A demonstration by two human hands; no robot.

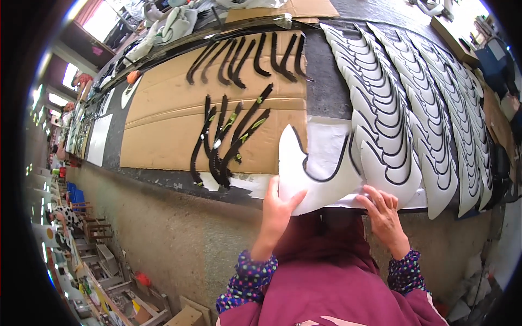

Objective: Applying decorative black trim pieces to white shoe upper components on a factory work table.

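Observation:
A flat white shoe-upper-like piece point(321, 191) with a black strip along its curved inner edge lies at the near table edge. My left hand point(279, 209) grips its left side, thumb on top and fingers behind. At its right corner, my right hand point(387, 214) pinches the edge between bent fingers and thumb. Just right of it, similar white pieces point(392, 168) overlap in a long row. Beyond my left hand, several loose black curved strips point(217, 146), some with yellow-green marks, lie in a heap on a cardboard sheet point(163, 117).
More black strips point(234, 62) are laid out along the cardboard's far side. Further overlapping rows of white pieces point(429, 130) fill the table's right. Pale cloth point(176, 27) is piled behind the table. Wooden stools point(98, 228) and boxes point(187, 315) stand on the floor at left.

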